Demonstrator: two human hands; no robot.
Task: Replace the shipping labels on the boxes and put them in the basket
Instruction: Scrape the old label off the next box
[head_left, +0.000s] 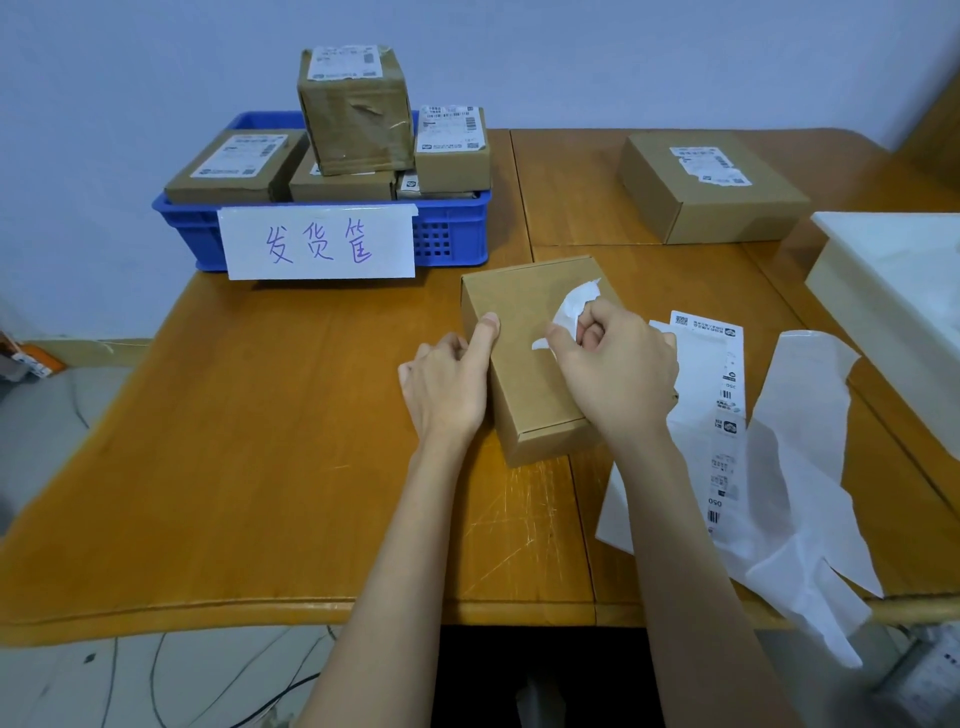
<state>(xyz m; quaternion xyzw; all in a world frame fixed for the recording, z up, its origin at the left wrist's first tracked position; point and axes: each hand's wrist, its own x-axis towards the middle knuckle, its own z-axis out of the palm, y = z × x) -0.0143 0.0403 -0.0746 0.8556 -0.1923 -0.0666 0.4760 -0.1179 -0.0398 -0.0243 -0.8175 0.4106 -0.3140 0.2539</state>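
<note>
Right hand (613, 369) pinching a crumpled label (571, 306) off the box (524, 384), left hand (447, 379) just beside, thumb pressed on its edge.

White tray (893, 291) cut off at rt edge; label sheet (722, 395) print too small.
</note>
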